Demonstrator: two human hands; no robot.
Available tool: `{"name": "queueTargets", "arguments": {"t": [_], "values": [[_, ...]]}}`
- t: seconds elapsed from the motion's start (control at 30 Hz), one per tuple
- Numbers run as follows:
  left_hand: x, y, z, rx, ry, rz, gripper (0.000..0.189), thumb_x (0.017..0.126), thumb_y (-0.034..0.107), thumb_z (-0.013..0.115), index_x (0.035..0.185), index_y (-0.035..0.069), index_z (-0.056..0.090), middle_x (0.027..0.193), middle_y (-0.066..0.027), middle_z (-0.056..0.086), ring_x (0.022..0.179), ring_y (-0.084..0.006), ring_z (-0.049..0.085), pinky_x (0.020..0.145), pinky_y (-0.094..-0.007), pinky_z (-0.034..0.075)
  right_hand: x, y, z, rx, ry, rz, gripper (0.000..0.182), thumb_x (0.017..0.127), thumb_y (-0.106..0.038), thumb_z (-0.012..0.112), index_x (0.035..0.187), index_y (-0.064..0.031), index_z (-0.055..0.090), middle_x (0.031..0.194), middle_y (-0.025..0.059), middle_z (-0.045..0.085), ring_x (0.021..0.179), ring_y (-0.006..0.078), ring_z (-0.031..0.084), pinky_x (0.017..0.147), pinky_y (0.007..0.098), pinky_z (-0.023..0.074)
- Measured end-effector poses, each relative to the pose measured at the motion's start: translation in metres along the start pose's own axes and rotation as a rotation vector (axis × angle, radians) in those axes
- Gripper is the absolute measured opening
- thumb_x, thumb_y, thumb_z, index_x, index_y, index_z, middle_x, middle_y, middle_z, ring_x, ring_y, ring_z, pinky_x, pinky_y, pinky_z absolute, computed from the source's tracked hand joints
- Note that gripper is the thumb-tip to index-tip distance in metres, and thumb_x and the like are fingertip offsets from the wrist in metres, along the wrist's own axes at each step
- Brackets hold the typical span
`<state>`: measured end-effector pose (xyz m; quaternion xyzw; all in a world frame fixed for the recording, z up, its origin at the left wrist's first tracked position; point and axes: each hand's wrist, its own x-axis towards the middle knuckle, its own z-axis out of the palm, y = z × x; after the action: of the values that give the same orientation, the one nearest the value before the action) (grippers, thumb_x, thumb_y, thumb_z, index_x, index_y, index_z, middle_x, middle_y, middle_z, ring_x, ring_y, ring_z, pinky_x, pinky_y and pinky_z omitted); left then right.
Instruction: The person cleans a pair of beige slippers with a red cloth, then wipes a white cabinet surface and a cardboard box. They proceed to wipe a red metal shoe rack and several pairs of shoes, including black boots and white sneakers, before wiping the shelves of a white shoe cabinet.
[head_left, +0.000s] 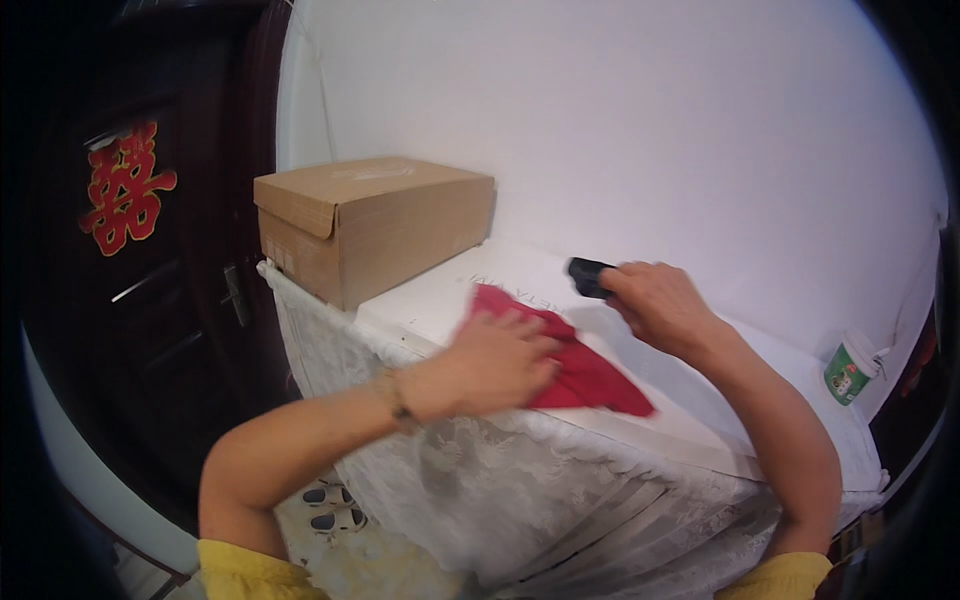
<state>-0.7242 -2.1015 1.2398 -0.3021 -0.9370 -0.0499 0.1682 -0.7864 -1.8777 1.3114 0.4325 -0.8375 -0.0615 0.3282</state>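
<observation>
My left hand (499, 364) rests palm down on a crumpled red cloth (592, 379), its fingers spread and blurred by motion. The cloth lies near the front edge of a white tabletop cover (690, 405) that bears printed letters. Above and to the right, my right hand (660, 304) grips a small black object (589, 277) by one end, held over the white surface. What exactly the black object is cannot be made out, since the fingers cover part of it. A bracelet circles my left wrist.
A closed brown cardboard box (412, 236) stands at the table's left end against the wall (600, 127). A green and white cup (851, 371) sits at the right end. White lace cloth (465, 487) hangs down the front. Shoes (334, 508) lie on the floor beside a dark door (187, 225).
</observation>
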Motion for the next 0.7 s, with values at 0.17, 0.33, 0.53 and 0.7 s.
{"name": "queueTargets", "arguments": {"t": [0.17,0.33,0.53,0.7], "values": [[-0.008,-0.083,-0.008,-0.068,-0.142,-0.343,0.05,0.097,0.035,0.035,0.14,0.008,0.042,0.145,-0.0189,0.04,0.136,-0.0418,0.031,0.111,-0.0478,0.028,-0.091,-0.007,-0.038,-0.048,-0.035,0.175,0.012,0.078,-0.008,0.065,0.084,-0.0079,0.055,0.077,0.009,0.06,0.071,0.0305,0.06,0.062,0.0412,0.046],[0.067,-0.113,0.025,-0.01,-0.27,-0.514,0.054,0.096,0.038,0.035,0.147,0.02,0.031,0.149,-0.024,0.028,0.134,-0.0506,0.029,0.108,-0.0581,0.028,-0.15,-0.03,-0.036,0.055,0.122,0.164,0.016,0.072,-0.006,0.069,0.084,-0.0081,0.058,0.078,0.0052,0.058,0.074,0.0241,0.058,0.06,0.0364,0.0468],[0.183,-0.008,0.057,0.054,-0.283,-0.252,0.064,0.092,0.059,0.035,0.148,0.028,0.027,0.153,-0.0168,0.023,0.136,-0.053,0.02,0.102,-0.0737,0.019,-0.159,-0.024,-0.034,0.165,0.158,0.159,0.016,0.073,-0.005,0.069,0.086,-0.0073,0.06,0.082,0.0057,0.06,0.074,0.0241,0.058,0.063,0.0338,0.0494],[0.226,0.025,0.071,-0.039,-0.303,0.062,0.07,0.091,0.064,0.037,0.148,0.023,0.028,0.155,-0.0167,0.021,0.141,-0.0464,0.015,0.109,-0.0648,0.018,-0.16,-0.021,-0.032,0.222,0.089,0.196,0.016,0.073,-0.008,0.069,0.087,-0.0083,0.062,0.086,0.0046,0.062,0.077,0.0228,0.059,0.064,0.0328,0.0504]]}}
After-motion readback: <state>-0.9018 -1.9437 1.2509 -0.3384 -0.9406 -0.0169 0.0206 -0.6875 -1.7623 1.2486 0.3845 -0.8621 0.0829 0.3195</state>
